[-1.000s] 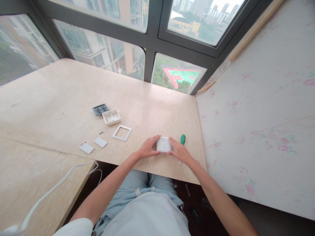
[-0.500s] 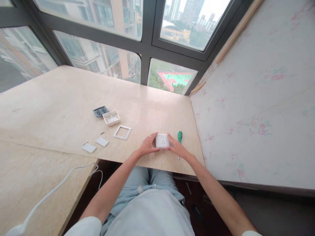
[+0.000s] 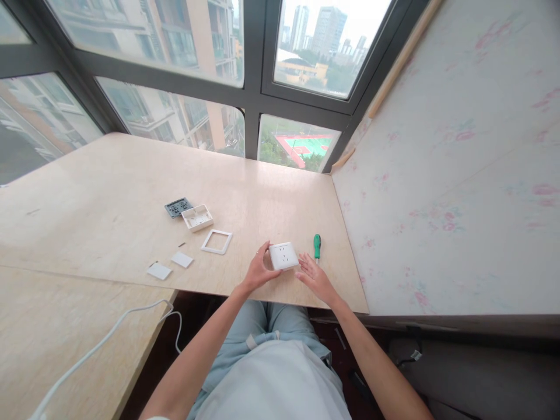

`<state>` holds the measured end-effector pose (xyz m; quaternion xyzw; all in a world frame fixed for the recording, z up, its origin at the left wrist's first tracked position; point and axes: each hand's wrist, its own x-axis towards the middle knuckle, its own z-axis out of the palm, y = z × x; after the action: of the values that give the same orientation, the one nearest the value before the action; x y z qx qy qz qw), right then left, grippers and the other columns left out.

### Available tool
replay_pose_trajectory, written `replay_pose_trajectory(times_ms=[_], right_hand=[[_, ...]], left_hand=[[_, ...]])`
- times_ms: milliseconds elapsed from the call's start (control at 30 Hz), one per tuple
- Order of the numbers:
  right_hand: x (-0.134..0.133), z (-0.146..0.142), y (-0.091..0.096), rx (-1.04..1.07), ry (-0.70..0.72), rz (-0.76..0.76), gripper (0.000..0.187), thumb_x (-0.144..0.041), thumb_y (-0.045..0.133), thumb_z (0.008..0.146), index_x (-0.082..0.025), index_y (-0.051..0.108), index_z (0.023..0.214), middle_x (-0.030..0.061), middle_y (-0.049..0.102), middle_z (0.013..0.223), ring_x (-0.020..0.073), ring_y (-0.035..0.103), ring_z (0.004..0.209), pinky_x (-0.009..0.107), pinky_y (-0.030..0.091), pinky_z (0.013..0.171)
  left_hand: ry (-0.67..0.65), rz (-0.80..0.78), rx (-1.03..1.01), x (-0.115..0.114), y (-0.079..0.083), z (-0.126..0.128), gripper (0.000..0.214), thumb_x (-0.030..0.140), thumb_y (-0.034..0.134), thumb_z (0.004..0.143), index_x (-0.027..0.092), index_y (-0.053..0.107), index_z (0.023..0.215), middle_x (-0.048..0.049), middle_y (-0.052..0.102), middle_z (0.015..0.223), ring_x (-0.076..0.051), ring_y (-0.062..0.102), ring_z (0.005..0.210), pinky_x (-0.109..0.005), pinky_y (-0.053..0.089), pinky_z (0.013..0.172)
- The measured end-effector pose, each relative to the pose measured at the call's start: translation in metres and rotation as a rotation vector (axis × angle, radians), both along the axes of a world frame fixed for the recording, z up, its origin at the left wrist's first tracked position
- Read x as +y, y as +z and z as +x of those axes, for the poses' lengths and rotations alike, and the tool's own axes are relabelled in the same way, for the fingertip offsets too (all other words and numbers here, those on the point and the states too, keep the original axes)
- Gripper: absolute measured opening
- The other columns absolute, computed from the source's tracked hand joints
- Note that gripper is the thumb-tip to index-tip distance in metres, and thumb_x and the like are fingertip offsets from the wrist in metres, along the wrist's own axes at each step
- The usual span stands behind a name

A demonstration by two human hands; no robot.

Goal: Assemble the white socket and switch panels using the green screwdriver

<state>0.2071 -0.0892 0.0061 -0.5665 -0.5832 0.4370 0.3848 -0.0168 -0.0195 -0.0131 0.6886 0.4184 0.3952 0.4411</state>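
A white wall socket (image 3: 284, 256) with dark slots in its face is tilted slightly near the front of the table. My left hand (image 3: 259, 269) grips its left side between thumb and fingers. Just off its right side, my right hand (image 3: 315, 279) is open with the fingers spread and holds nothing. Beyond the right hand lies a green-handled screwdriver (image 3: 317, 247), its shaft partly hidden behind that hand. To the left, a white square frame (image 3: 216, 241) lies flat.
A white back box (image 3: 198, 218) leans against a dark grey socket plate (image 3: 177, 207). Two small white covers (image 3: 182, 259) lie nearer the front edge. A white cable (image 3: 100, 345) crosses the lower left table. A papered wall (image 3: 437, 204) bounds the right side.
My right hand has let go of the socket and moved slightly right, its fingers spreading. The socket has tilted and stays in my left hand. The camera view has shifted a little.
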Motion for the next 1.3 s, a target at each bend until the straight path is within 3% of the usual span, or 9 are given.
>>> replay_pose_trajectory(times_ms=[200,333,467,600,733,967,1300], right_hand=[[-0.041,0.004,0.007,0.119,-0.207,0.045,0.074,-0.043,0.064,0.085,-0.019,0.036,0.149,0.0172,0.048,0.147,0.0269,0.054,0.130,0.049,0.047,0.105],[-0.064,0.018,0.010,0.037,-0.411,0.064,0.059,-0.039,0.059,0.087,-0.017,0.047,0.140,0.0179,0.061,0.131,0.0258,0.066,0.110,0.044,0.057,0.090],[-0.083,0.042,0.002,-0.127,-0.633,0.068,0.040,-0.040,0.054,0.088,-0.014,0.063,0.118,0.0147,0.072,0.105,0.0247,0.071,0.088,0.040,0.060,0.076],[-0.095,0.059,-0.009,-0.186,-0.691,0.098,0.031,-0.038,0.052,0.088,-0.016,0.067,0.103,0.0120,0.074,0.094,0.0245,0.071,0.082,0.039,0.059,0.073],[-0.097,0.063,-0.013,-0.216,-0.667,0.122,0.026,-0.035,0.050,0.089,-0.018,0.068,0.096,0.0100,0.073,0.091,0.0234,0.069,0.080,0.036,0.057,0.071],[-0.092,0.057,-0.015,-0.284,-0.649,0.149,0.026,-0.033,0.046,0.091,-0.020,0.068,0.094,0.0106,0.071,0.090,0.0249,0.066,0.082,0.038,0.053,0.071],[-0.081,0.059,-0.024,-0.414,-0.589,0.207,0.025,-0.035,0.049,0.091,-0.019,0.068,0.092,0.0099,0.072,0.087,0.0236,0.064,0.074,0.036,0.052,0.069]], left_hand=[[-0.057,-0.014,-0.129,-0.007,0.018,0.028,0.097,0.041,0.078,0.069,0.018,0.026,0.146,-0.0156,0.042,0.147,-0.029,0.040,0.139,-0.048,0.030,0.117],[-0.137,0.023,-0.131,-0.003,0.038,0.073,0.099,0.039,0.078,0.068,0.019,0.023,0.148,-0.0154,0.042,0.147,-0.029,0.041,0.138,-0.048,0.031,0.117],[-0.229,0.079,0.007,0.002,0.050,0.130,0.099,0.031,0.078,0.067,0.018,0.023,0.149,-0.0159,0.043,0.146,-0.031,0.046,0.133,-0.049,0.037,0.112],[-0.380,0.096,0.195,0.001,0.048,0.179,0.102,0.025,0.077,0.065,0.018,0.019,0.150,-0.0177,0.041,0.147,-0.034,0.044,0.135,-0.051,0.039,0.110],[-0.465,0.112,0.270,-0.005,0.038,0.210,0.103,0.022,0.075,0.065,0.015,0.017,0.150,-0.0204,0.035,0.151,-0.035,0.038,0.139,-0.051,0.035,0.113],[-0.483,0.054,0.389,-0.004,0.028,0.225,0.107,0.030,0.076,0.068,0.015,0.013,0.152,-0.0225,0.032,0.153,-0.038,0.039,0.138,-0.053,0.039,0.109],[-0.541,0.039,0.467,-0.002,0.039,0.225,0.113,0.031,0.077,0.067,0.011,0.008,0.154,-0.0248,0.028,0.155,-0.039,0.041,0.136,-0.052,0.045,0.105]])
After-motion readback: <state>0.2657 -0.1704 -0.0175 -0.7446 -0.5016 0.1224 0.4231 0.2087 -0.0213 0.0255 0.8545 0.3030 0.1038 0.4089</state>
